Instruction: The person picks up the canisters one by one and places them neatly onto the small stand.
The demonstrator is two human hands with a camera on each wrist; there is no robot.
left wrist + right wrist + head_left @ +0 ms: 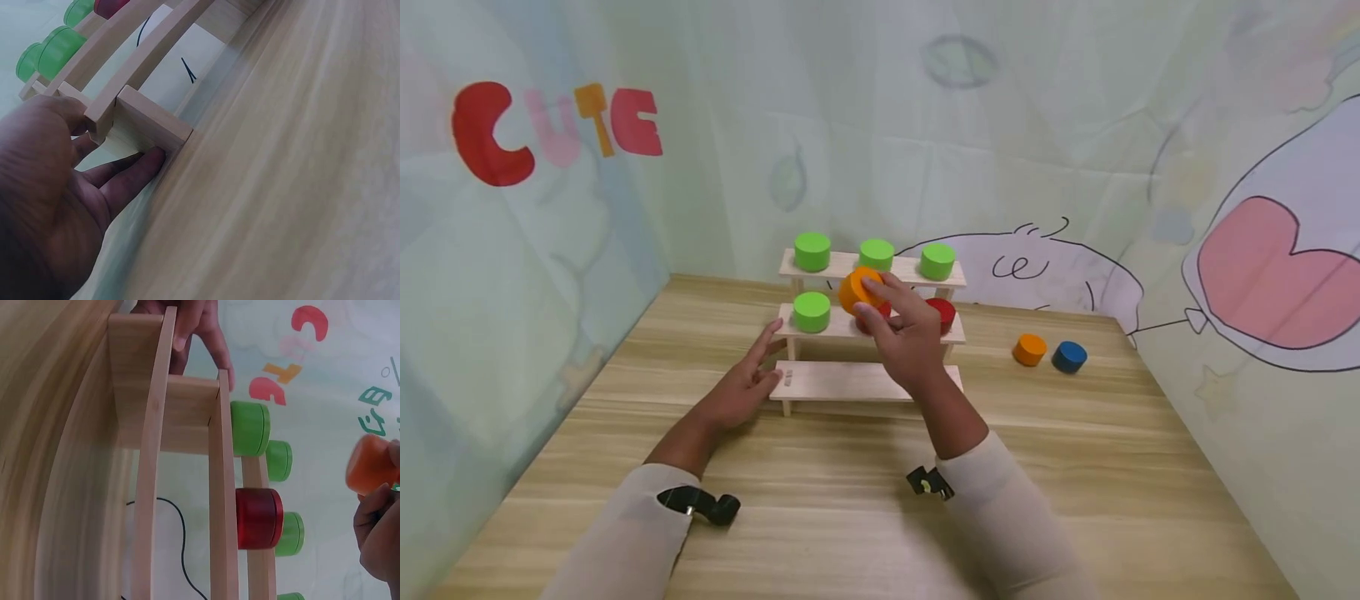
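Note:
In the head view my right hand (913,343) pinches an orange cylinder (854,292) between thumb and fingers, above the middle shelf of a three-step wooden rack (842,382). The right wrist view shows this orange cylinder (367,464) tilted and apart from the shelves. My left hand (743,390) touches the rack's left end with extended fingers; in the left wrist view its fingertips rest against the end panel (147,122). Three green cylinders, one of them (812,252) at the left, stand on the top shelf. The middle shelf bears a green cylinder (812,312) and two red cylinders (942,315), one partly hidden by my right hand.
Right of the rack, another orange cylinder (1030,350) and a blue cylinder (1070,357) stand on the wooden table (820,517). Printed cloth (715,192) hangs behind the rack and along both sides.

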